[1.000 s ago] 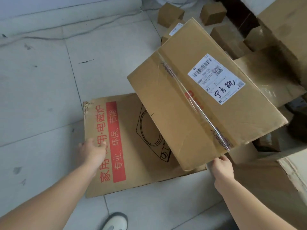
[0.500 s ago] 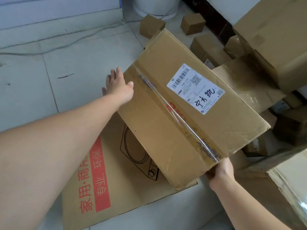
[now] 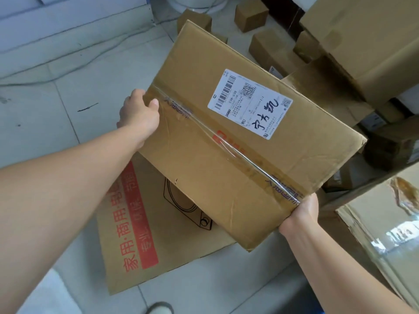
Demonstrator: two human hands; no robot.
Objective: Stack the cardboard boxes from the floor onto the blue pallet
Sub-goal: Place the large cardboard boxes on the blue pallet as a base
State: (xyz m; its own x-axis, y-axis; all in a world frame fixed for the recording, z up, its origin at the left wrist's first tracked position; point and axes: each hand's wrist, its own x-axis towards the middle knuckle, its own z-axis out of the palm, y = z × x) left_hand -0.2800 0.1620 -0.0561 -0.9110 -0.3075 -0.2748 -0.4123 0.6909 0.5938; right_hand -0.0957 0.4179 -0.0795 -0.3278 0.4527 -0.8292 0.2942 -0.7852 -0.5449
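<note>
A large brown cardboard box (image 3: pixel 226 159) with clear tape along its seam and a white shipping label is held tilted above the floor. My left hand (image 3: pixel 139 116) grips its far left edge, thumb on the top face. My right hand (image 3: pixel 302 213) holds the near right end at the tape seam, fingers hidden under the box. Below it a flat cardboard box with red printing (image 3: pixel 145 241) lies on the tiled floor. The blue pallet is not in view.
Several small cardboard boxes (image 3: pixel 250 14) sit on the floor at the back. Bigger cartons (image 3: pixel 362 41) are stacked at the right, and another taped carton (image 3: pixel 385 234) is at the near right. My shoe (image 3: pixel 158 309) shows at the bottom edge.
My left hand left the flat printed box, reached up and took hold of the large box's left edge. The box has come up closer to me.
</note>
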